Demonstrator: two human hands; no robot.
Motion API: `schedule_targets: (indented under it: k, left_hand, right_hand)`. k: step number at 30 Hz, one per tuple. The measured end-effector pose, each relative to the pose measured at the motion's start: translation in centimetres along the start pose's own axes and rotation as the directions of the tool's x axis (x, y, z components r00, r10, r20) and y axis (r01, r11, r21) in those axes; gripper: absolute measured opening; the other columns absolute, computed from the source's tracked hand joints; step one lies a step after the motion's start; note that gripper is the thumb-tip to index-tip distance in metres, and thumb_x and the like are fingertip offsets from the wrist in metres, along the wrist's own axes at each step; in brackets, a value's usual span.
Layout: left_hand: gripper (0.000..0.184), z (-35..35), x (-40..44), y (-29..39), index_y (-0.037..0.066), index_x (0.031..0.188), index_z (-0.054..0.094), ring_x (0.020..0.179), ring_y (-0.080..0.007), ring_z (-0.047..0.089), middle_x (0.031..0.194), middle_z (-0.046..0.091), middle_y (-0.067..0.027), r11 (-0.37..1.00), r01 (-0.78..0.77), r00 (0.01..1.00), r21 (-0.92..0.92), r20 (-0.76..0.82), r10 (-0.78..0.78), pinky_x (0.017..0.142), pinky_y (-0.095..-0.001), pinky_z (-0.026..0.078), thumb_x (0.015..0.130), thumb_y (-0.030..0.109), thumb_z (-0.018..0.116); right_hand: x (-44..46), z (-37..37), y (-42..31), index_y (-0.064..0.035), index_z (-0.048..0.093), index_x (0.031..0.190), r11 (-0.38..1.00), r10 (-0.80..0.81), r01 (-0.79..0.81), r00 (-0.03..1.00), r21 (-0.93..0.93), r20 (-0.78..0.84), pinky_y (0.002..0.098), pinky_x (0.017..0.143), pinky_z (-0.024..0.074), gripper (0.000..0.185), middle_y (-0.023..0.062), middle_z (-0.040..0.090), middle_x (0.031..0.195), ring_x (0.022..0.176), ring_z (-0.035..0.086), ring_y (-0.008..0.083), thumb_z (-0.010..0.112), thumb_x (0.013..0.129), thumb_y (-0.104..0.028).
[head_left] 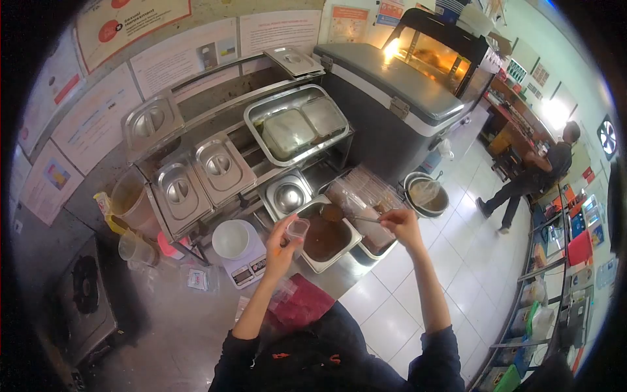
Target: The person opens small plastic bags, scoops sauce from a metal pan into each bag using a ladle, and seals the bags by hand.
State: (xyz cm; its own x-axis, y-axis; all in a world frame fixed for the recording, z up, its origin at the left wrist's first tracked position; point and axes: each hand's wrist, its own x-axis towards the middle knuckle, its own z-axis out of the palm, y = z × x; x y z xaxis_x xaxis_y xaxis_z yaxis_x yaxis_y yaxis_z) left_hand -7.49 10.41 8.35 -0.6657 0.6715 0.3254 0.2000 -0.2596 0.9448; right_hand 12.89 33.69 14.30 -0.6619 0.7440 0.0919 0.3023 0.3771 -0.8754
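Observation:
My left hand [282,247] is closed around a small clear plastic cup [298,228], held near the left rim of a steel pan of brown sauce [324,240]. In my right hand [401,225] is the handle end of a ladle [332,213]. Its bowl, which looks brown with sauce, hangs over the far part of the pan, just right of the cup and apart from it. To the left of my left hand stands a white bowl [231,239] on a kitchen scale [245,269]. A red cloth [304,304] lies at the counter's near edge.
Lidded steel pans [177,193] fill the rack behind. Right of the sauce sits a tray with clear plastic packaging [362,189]. A large grey cooler box [385,78] stands at the back. A bucket [428,196] is on the floor; another person [545,163] sits farther off.

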Motion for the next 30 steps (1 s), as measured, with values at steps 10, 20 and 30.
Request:
schedule_targets:
  k: [10, 20, 30]
  left_hand:
    - [0.053, 4.0, 2.7, -0.6, 0.011, 0.124, 0.050, 0.103, -0.0131, 0.049, 0.116, 0.054, -0.0018, 0.999, -0.008, 0.998, -0.046, 0.060, 0.011, 0.082, -0.0254, 0.038, 0.075, 0.018, 0.070]
    - [0.058, 5.2, 4.3, 2.2, 0.012, 0.126, 0.047, 0.104, -0.0143, 0.050, 0.118, 0.054, -0.0020, 0.996, -0.047, 0.996, -0.075, 0.068, 0.052, 0.083, -0.0269, 0.039, 0.076, 0.028, 0.070]
    - [0.057, 4.7, 4.7, 4.4, 0.011, 0.126, 0.047, 0.107, -0.0166, 0.050, 0.118, 0.052, -0.0036, 0.980, -0.166, 0.985, -0.114, 0.033, 0.171, 0.083, -0.0303, 0.041, 0.076, 0.025, 0.071]
  right_hand:
    - [0.1, -5.4, -9.5, 0.0022, 0.065, 0.080, 0.980, -0.189, 0.192, 0.979, 0.046, -0.071, 0.0191, 0.055, 0.0383, 0.009, 0.0010, 0.060, 0.068, 0.060, 0.051, 0.0058, 0.063, 0.071, 0.004]
    - [-0.4, -3.9, -11.7, 0.0006, 0.066, 0.082, 0.964, -0.261, 0.265, 0.957, 0.015, -0.124, 0.0198, 0.058, 0.0405, 0.013, 0.0027, 0.062, 0.069, 0.062, 0.054, 0.0067, 0.061, 0.071, 0.005]
    - [-1.0, -2.0, -11.8, -0.0008, 0.068, 0.081, 0.938, -0.347, 0.342, 0.905, -0.064, -0.246, 0.0253, 0.062, 0.0461, 0.018, 0.0083, 0.067, 0.075, 0.066, 0.061, 0.0139, 0.059, 0.067, 0.006]
